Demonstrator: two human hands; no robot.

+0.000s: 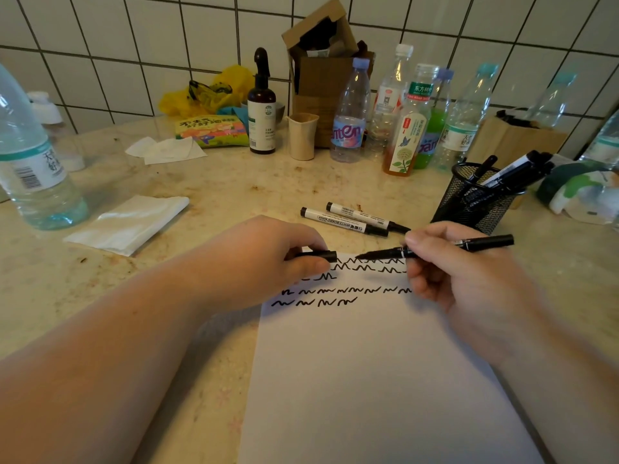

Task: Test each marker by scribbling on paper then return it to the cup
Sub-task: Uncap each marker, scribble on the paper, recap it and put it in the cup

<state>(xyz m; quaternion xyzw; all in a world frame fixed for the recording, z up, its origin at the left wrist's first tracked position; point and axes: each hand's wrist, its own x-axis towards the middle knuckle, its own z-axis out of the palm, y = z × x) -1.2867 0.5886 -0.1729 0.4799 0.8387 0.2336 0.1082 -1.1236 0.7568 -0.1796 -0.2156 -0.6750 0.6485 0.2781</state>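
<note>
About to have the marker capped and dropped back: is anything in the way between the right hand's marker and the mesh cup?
Nothing visible blocks it. The marker in the right hand is beside the mesh cup; two whiteboard markers lie off to the left.

The lower half of the paper (375,380) lies bare, open to a hand from the bottom of the frame. At right of centre, two whiteboard markers (348,220) lie between the paper's top edge and the mesh cup (469,202). Bottles (407,128) crowd the upper right; a folded tissue (129,224) and large bottle (31,162) occupy the left.
</note>
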